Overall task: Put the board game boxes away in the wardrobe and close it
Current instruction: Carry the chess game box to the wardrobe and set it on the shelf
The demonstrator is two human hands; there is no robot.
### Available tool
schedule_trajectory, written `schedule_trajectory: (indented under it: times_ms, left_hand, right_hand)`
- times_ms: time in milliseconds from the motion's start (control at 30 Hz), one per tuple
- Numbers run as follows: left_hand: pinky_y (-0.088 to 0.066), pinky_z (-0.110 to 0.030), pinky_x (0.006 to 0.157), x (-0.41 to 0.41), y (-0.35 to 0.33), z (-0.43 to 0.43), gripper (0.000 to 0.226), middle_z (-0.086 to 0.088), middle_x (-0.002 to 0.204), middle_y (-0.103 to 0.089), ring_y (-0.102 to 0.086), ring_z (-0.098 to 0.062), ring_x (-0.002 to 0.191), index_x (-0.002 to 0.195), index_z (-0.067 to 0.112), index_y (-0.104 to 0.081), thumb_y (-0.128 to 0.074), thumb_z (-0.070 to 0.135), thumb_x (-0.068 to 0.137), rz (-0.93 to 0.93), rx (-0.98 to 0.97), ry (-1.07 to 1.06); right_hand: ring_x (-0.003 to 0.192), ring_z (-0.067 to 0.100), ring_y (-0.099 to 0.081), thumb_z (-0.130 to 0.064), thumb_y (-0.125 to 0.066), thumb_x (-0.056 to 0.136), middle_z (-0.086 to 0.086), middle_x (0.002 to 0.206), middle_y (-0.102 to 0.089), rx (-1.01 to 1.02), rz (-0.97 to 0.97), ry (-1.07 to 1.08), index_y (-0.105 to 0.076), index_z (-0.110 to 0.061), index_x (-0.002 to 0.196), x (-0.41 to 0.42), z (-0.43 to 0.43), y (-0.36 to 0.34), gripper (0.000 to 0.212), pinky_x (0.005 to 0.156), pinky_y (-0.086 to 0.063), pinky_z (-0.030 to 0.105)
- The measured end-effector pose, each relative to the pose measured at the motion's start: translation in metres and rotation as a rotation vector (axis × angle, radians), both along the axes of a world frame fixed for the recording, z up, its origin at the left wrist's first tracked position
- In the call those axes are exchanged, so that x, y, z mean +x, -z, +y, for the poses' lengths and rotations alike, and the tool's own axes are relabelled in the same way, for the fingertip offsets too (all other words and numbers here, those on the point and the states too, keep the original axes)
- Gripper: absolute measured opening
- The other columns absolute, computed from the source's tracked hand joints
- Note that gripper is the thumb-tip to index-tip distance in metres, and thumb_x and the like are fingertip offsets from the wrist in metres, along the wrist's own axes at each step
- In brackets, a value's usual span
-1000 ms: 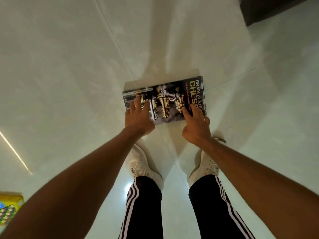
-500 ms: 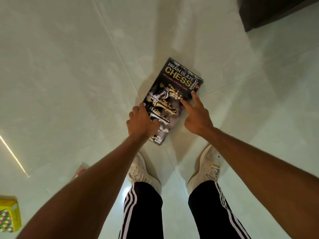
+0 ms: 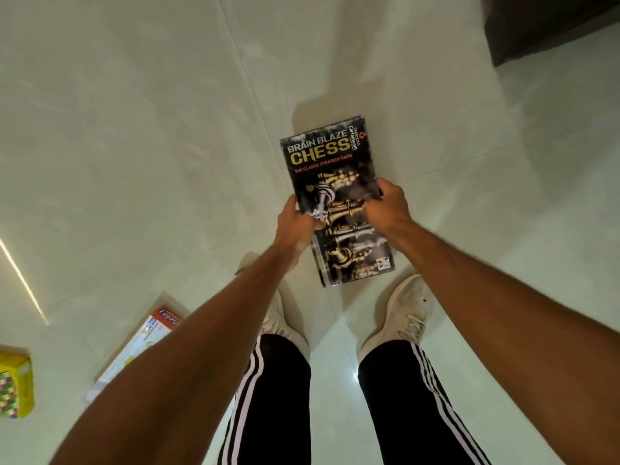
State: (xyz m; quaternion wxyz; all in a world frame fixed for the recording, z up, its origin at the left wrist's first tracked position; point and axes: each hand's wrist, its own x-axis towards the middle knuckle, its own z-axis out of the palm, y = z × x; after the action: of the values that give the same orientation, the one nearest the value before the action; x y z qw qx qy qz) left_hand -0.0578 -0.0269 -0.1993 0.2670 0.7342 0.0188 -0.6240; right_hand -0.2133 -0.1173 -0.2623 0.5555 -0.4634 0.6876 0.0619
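A black chess box (image 3: 330, 159) with gold lettering is held lengthwise in front of me, above the pale tiled floor. My left hand (image 3: 297, 221) grips its left long edge, thumb on the lid. My right hand (image 3: 385, 204) grips the right long edge, fingers curled over the top. A white and red game box (image 3: 147, 333) lies on the floor at lower left, partly behind my left forearm. A yellow game box (image 3: 15, 384) sits at the left edge. The wardrobe is not clearly in view.
My two white shoes (image 3: 401, 310) stand on the glossy tiles below the chess box. A dark piece of furniture (image 3: 543, 21) fills the top right corner. A thin bright strip (image 3: 23, 280) runs across the floor at the left.
The chess box has turned from crosswise to lengthwise and come up toward me. Both hands went from fingertips on its near edge to gripping its long sides.
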Motion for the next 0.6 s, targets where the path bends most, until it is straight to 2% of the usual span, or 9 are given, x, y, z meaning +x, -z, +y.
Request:
schedule_trajectory:
  times_ms: [100,167,267,400,433,467,533,600]
  left_hand:
    - [-0.050,-0.031,0.070,0.023,-0.045,0.010,0.067,-0.006,0.124,-0.060,-0.060,-0.015,0.098,0.141,0.024,-0.043,-0.055,-0.008,0.083,-0.061,-0.072,-0.051]
    - [-0.052,-0.026,0.065,0.040,-0.099,0.020,0.070,-0.006,0.120,-0.062,-0.063,-0.019,0.100,0.142,0.025,-0.045,-0.058,-0.009,0.082,-0.092,-0.140,-0.108]
    - [-0.054,-0.024,0.064,0.063,-0.195,0.032,0.071,-0.002,0.115,-0.062,-0.066,-0.017,0.095,0.143,0.026,-0.044,-0.063,-0.006,0.083,-0.088,-0.231,-0.141]
    - [-0.056,-0.026,0.065,0.105,-0.350,0.063,0.076,-0.008,0.116,-0.061,-0.066,-0.018,0.088,0.142,0.026,-0.047,-0.068,-0.005,0.077,-0.069,-0.291,-0.202]
    - [-0.056,-0.027,0.066,0.117,-0.391,0.075,0.078,-0.009,0.120,-0.061,-0.066,-0.020,0.091,0.142,0.029,-0.047,-0.071,-0.001,0.073,-0.075,-0.307,-0.197]
    - [-0.055,-0.027,0.068,0.129,-0.424,0.086,0.080,-0.010,0.124,-0.060,-0.066,-0.022,0.095,0.141,0.033,-0.047,-0.072,0.004,0.071,-0.074,-0.318,-0.197]
    - [-0.055,-0.025,0.069,0.152,-0.490,0.109,0.081,-0.011,0.128,-0.060,-0.067,-0.023,0.101,0.140,0.037,-0.047,-0.073,0.004,0.071,-0.076,-0.357,-0.196]
    - [-0.055,-0.024,0.068,0.175,-0.547,0.129,0.081,-0.012,0.121,-0.065,-0.069,-0.018,0.095,0.144,0.034,-0.043,-0.068,-0.006,0.077,-0.092,-0.409,-0.207]
  right_hand:
    - [0.085,0.024,-0.071,-0.001,-0.062,0.080,0.005,0.116,-0.061,0.000,-0.135,0.000,-0.066,-0.036,0.100,0.022,-0.011,-0.077,0.041,0.059,-0.062,0.039]
    - [0.088,0.019,-0.071,0.003,-0.064,0.081,0.001,0.113,-0.065,-0.009,-0.210,-0.022,-0.065,-0.035,0.108,0.038,-0.013,-0.138,0.046,0.064,-0.062,0.039]
    - [0.106,0.014,-0.065,0.000,-0.061,0.086,-0.004,0.124,-0.064,-0.041,-0.279,-0.081,-0.053,-0.035,0.131,0.050,-0.010,-0.237,0.058,0.067,-0.058,0.021]
    - [0.091,-0.003,-0.068,0.004,-0.056,0.090,-0.001,0.133,-0.059,-0.026,-0.324,-0.139,-0.042,-0.025,0.144,0.083,0.009,-0.413,0.063,0.059,-0.052,0.010]
    - [0.099,-0.003,-0.065,0.003,-0.056,0.091,-0.001,0.140,-0.053,-0.049,-0.317,-0.188,-0.039,-0.023,0.146,0.094,0.015,-0.458,0.063,0.065,-0.053,0.009]
    - [0.112,0.003,-0.060,0.002,-0.057,0.091,-0.002,0.146,-0.048,-0.072,-0.304,-0.237,-0.037,-0.022,0.147,0.103,0.021,-0.496,0.064,0.078,-0.053,0.012]
    - [0.131,0.013,-0.048,-0.003,-0.060,0.091,-0.006,0.150,-0.043,-0.127,-0.296,-0.328,-0.035,-0.023,0.148,0.126,0.034,-0.568,0.066,0.103,-0.045,0.027]
    - [0.135,0.015,-0.044,-0.007,-0.061,0.091,-0.006,0.151,-0.042,-0.151,-0.316,-0.423,-0.033,-0.025,0.148,0.151,0.044,-0.627,0.066,0.111,-0.039,0.036]
